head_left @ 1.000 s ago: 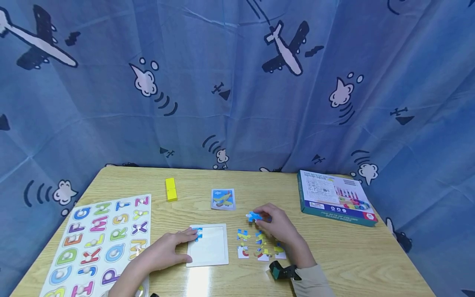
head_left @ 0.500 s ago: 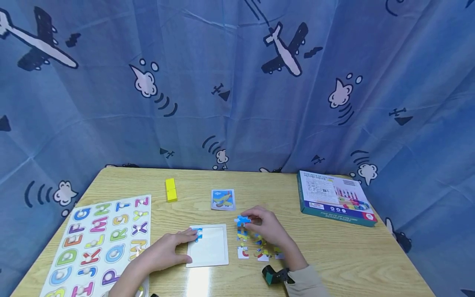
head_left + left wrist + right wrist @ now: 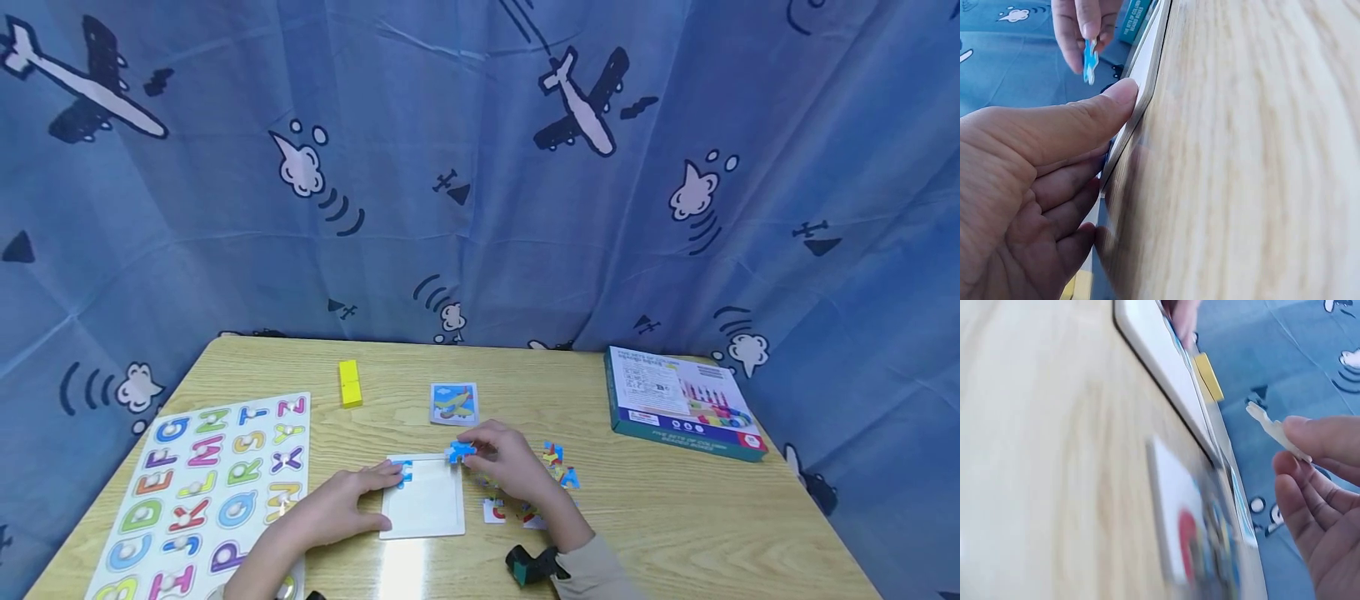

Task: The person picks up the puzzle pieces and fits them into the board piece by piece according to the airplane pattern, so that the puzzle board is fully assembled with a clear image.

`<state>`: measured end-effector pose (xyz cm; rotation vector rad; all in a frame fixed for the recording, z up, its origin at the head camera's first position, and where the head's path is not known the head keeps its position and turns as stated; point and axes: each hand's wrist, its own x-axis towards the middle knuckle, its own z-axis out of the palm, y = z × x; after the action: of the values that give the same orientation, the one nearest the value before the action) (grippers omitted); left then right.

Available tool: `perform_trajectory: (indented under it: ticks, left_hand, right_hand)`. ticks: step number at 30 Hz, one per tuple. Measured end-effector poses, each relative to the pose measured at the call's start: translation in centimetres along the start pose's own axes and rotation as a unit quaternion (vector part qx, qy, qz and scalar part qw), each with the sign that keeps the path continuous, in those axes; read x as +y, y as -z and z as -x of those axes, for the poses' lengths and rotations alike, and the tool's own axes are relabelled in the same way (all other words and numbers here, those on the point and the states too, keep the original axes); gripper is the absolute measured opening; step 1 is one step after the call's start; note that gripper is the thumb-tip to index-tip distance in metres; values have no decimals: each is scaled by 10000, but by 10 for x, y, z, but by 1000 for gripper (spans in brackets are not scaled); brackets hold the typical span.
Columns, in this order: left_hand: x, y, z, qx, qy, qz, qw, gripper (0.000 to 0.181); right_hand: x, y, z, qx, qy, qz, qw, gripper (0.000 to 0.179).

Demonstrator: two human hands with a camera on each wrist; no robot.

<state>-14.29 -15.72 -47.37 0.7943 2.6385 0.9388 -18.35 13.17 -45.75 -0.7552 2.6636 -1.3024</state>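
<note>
My right hand [image 3: 508, 460] pinches a blue jigsaw piece [image 3: 459, 452] between thumb and fingers, over the upper right corner of a white puzzle tray [image 3: 423, 510]. In the right wrist view the piece [image 3: 1267, 428] is seen edge-on, raised off the table. My left hand [image 3: 343, 504] rests at the tray's left side, thumb on the rim, fingertips on a blue piece [image 3: 406, 472] in the upper left corner. The left wrist view shows that thumb [image 3: 1121, 94] touching the tray edge. Several loose jigsaw pieces [image 3: 494, 511] lie right of the tray, partly hidden by my right hand.
An airplane picture card [image 3: 453, 404] lies behind the tray. A yellow block [image 3: 349, 383] stands back left, and a letter board [image 3: 202, 492] covers the table's left side. A flat box [image 3: 684, 402] lies at the back right. A blue curtain [image 3: 480, 167] hangs behind the table.
My right hand has carried the blue jigsaw piece leftward, from above the loose pieces to the tray's upper right corner. The left hand has stayed on the tray.
</note>
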Motion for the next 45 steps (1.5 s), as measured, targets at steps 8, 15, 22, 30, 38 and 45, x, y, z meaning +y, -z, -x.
perform_trajectory:
  ticks: [8,15,22,30,38,45]
  left_hand:
    - [0,-2,-1,-1,33,-18,10000,66]
    - [0,-2,-1,20,1,-12,10000,65]
    - [1,-1,-1,19,-41,-27,10000,65]
    - [2,1,0,15,12,-39,10000,65]
    - [1,1,0,-8,-5,-89,10000,64]
    - [1,2,0,-52,-18,-85,9999,64]
  right_hand:
    - [-8,-20,-10,-311,54,187,9993,26]
    - [-16,-32,-16,-477,118,332,9982,26]
    - [-17,-41,-19,-511,130,545,9971,24]
    - [-20,-46,-20,-460,234,1050,9931,23]
    - [-20,-49,-19,-445,404,1530,9864,22]
    - [-19,-52,-20,-417,361,1603,9855,21]
